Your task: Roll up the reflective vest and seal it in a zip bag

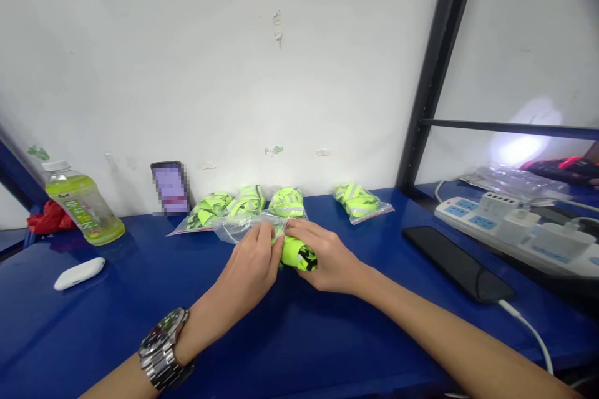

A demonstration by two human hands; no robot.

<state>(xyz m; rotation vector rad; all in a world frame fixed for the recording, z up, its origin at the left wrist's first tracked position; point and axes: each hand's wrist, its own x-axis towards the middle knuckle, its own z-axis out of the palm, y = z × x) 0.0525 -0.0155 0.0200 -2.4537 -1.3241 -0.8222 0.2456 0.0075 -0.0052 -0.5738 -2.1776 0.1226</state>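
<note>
In the middle of the blue table, my right hand (330,257) is wrapped round a rolled neon-yellow reflective vest (293,253) with dark patterned parts. Beside it, the fingers of my left hand (255,260) pinch a clear zip bag (238,228) at its opening. The roll's far end sits at or in the bag mouth; my fingers hide how far in it is. Just behind my hands lie bagged neon vests, among them one on the left (210,209), a striped one (248,201) and another (287,202). A further bagged vest (358,201) lies apart to the right.
At the left stand a drink bottle (84,206) and a propped phone (171,188), with a white earbud case (80,274) in front. On the right are a black phone (457,263) on a cable and a power strip (482,219) with chargers. A white wall backs the table.
</note>
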